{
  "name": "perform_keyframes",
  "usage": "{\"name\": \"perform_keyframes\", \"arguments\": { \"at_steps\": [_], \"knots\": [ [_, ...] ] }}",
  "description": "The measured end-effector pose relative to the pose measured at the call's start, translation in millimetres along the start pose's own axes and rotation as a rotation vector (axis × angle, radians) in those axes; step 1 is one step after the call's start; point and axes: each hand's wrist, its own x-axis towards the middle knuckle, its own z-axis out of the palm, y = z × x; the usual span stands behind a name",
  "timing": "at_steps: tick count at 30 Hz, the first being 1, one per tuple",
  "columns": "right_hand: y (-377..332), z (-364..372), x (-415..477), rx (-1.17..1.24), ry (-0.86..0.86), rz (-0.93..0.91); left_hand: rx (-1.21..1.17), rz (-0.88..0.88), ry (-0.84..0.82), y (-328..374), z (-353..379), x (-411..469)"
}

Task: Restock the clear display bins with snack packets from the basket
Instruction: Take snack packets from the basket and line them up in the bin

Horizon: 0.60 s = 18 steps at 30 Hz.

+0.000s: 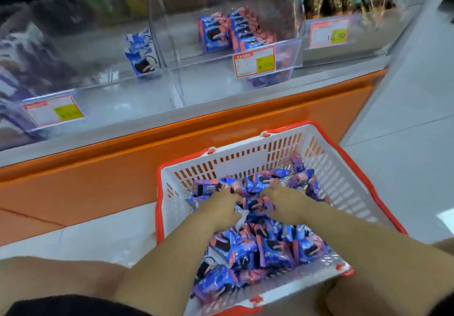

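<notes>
Head: left hand (218,204), right hand (283,201) grip packets (270,248).

Blue-pink packets (270,249) in white basket (348,188)

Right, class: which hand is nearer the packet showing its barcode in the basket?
Left. The left hand sits just beside the barcode packet, nearly touching it; the right hand is further right across the pile.

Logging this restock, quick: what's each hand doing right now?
Left hand: gripping snack packets in the basket.
Right hand: on the packets, grip cannot be told.
</notes>
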Motion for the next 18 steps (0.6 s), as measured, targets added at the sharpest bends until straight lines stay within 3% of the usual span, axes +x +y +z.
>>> {"name": "perform_keyframes", "arguments": {
  "at_steps": [6, 18],
  "knots": [
    [13, 41, 31, 0.009, -0.07, 0.078, 0.059, -0.004, -0.025, -12, 22, 9],
    [10, 45, 35, 0.0, -0.053, 0.143, 0.162, -0.037, -0.079, -6, 34, 14]
  ]
}}
